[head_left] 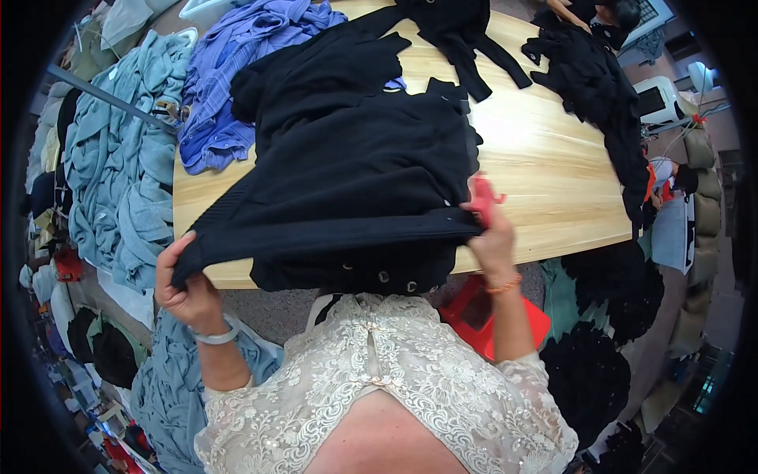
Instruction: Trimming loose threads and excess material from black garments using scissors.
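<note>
A black knit garment (355,170) lies over a stack of dark clothing at the near edge of the table. One long strip of it, probably a sleeve, is stretched level between my two hands. My left hand (188,286) pinches the strip's left end just off the table edge. At the other end, my right hand (493,241) is closed on the cloth. That same hand also holds a small red tool (483,196), its exact kind blurred. Round buttons or eyelets (384,276) show on the dark cloth hanging below the strip.
The wooden table (553,166) carries another black garment (462,39) and a black pile (588,75) along its right edge. Purple clothes (229,79) and grey-blue clothes (118,158) are heaped left. A red container (521,320) stands below. A person (604,16) is at the far right.
</note>
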The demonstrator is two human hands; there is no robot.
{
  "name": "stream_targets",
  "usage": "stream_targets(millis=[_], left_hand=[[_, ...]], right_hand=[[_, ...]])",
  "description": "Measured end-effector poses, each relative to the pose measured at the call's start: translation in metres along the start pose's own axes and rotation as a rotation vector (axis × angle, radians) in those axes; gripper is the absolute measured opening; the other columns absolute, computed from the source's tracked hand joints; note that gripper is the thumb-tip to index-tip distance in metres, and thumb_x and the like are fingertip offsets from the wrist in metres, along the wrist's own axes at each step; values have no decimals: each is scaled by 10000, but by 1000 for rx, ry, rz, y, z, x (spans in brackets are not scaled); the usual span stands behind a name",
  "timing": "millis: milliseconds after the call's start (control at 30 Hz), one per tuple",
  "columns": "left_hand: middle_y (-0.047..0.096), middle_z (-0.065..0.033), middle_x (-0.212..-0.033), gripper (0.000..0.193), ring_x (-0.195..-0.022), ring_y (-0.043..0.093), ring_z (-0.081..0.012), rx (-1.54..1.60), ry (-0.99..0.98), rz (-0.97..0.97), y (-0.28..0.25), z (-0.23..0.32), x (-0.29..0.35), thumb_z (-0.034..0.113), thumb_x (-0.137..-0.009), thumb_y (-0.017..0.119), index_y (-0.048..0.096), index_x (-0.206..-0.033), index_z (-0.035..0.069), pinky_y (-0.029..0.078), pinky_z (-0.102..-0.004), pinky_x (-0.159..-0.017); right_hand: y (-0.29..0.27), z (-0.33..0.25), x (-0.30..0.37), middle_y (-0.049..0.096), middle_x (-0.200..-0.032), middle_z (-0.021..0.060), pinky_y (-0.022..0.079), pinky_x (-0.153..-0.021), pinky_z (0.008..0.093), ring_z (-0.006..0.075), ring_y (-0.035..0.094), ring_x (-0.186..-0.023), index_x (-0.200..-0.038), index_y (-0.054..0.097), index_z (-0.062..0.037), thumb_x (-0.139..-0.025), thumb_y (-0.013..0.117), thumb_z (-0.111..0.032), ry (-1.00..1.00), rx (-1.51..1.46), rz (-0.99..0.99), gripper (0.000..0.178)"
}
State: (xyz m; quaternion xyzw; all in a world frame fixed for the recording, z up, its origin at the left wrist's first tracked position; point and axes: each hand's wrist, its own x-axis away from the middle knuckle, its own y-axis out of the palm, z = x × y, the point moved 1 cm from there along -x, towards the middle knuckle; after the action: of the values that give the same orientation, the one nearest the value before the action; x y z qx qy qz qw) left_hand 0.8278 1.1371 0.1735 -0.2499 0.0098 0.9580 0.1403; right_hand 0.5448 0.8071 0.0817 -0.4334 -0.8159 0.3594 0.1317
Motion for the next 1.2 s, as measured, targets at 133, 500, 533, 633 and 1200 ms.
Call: stream_targets(millis=[133,500,533,633,1200], left_hand=[[667,-145,-861,237,-641,670,-192,94,-384,-295,-48,12,7,149,-893,656,652,-947,-82,528,-261,-575],[611,-49,-601,258,-504,580,-149,-347,-876,-371,-33,-174,29,222,-941,635,598,-1088,12,475,-281,-514],[602,-45,-591,280,-505,577,-168,-544,-714,-331,-26,-189,37,206,-921,658,593,-1108,8,478,-296,-527],[624,-119,-871,368,-812,622,-267,-718,-130,-332,45,-140,51,115,-847,684,592,-1193,28,496,-376,-726],[355,-127,-1527,680,-1465,175,-395,-659,605,-1212,304,-139,154,472,-841,653,494,-1403,125,83,-538,-1195]], right_hand=[[-115,-20,8,691,-810,83,510,-761,297,144,645,-780,-925,676,26,-640,574,101,66,-168,-261,312],[-47,25,-91,652,-681,206,506,-660,442,372,653,-680,-826,652,37,-888,687,-367,50,632,-210,411],[-41,39,-94,652,-694,227,510,-677,481,414,654,-718,-837,638,35,-899,668,-389,69,746,-133,430],[-49,64,-65,615,-958,270,510,-700,549,467,633,-829,-1009,585,-10,-935,621,-354,185,842,-105,353],[-58,33,5,636,-747,205,503,-681,496,403,642,-741,-970,561,-56,-860,612,-117,30,619,-580,136]])
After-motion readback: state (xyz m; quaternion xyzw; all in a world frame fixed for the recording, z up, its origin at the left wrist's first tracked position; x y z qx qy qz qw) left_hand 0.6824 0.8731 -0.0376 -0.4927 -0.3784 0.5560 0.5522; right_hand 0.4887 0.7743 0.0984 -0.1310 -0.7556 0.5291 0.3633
